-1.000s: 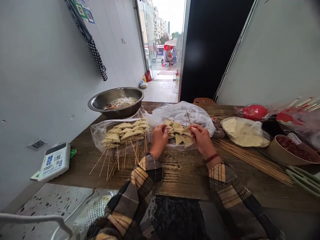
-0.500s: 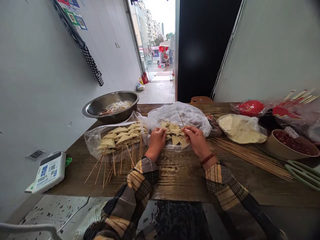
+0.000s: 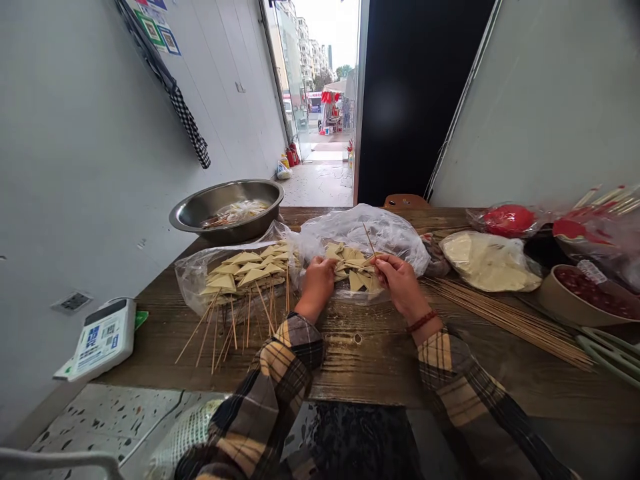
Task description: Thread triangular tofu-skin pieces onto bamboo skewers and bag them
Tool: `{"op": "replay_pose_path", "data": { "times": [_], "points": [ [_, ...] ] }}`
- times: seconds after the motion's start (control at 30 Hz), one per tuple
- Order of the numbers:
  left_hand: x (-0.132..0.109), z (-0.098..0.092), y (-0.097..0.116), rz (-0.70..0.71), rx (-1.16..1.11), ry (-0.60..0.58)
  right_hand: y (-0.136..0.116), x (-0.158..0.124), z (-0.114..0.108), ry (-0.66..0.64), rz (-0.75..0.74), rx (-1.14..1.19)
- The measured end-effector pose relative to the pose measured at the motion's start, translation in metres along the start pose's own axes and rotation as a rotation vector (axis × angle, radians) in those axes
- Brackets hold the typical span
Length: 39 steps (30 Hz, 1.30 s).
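Note:
Between my hands lies a pile of pale folded triangles on clear plastic. My right hand pinches a thin wooden skewer that points up and away, with a pale piece at the fingertips. At the pile's left edge rests my left hand, fingers curled together; what they hold, if anything, is hidden. Further left, a clear bag holds stacked triangles on skewers, their sticks fanning toward the front edge.
A metal basin stands back left, a payment device front left. To the right are loose skewers, a bag of pale sheets, a bowl of red food and green scissors. Crumpled plastic lies behind the pile.
The view has shifted slightly, moving the scene a little to the right. My left hand's fingers sit lower and closer together; my right hand still pinches the skewer.

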<state>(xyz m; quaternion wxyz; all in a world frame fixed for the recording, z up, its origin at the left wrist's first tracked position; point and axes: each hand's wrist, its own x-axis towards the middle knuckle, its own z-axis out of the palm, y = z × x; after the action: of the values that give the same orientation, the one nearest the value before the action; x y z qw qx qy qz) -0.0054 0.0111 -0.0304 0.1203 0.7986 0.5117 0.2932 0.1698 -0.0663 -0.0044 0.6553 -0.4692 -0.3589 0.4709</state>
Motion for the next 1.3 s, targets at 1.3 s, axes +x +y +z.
{"op": "replay_pose_path", "data": {
  "times": [1.3],
  "points": [
    [-0.011, -0.012, 0.035, -0.157, -1.251, -0.179, 0.021, 0.0, 0.001, -0.146, -0.174, -0.386]
  ]
}}
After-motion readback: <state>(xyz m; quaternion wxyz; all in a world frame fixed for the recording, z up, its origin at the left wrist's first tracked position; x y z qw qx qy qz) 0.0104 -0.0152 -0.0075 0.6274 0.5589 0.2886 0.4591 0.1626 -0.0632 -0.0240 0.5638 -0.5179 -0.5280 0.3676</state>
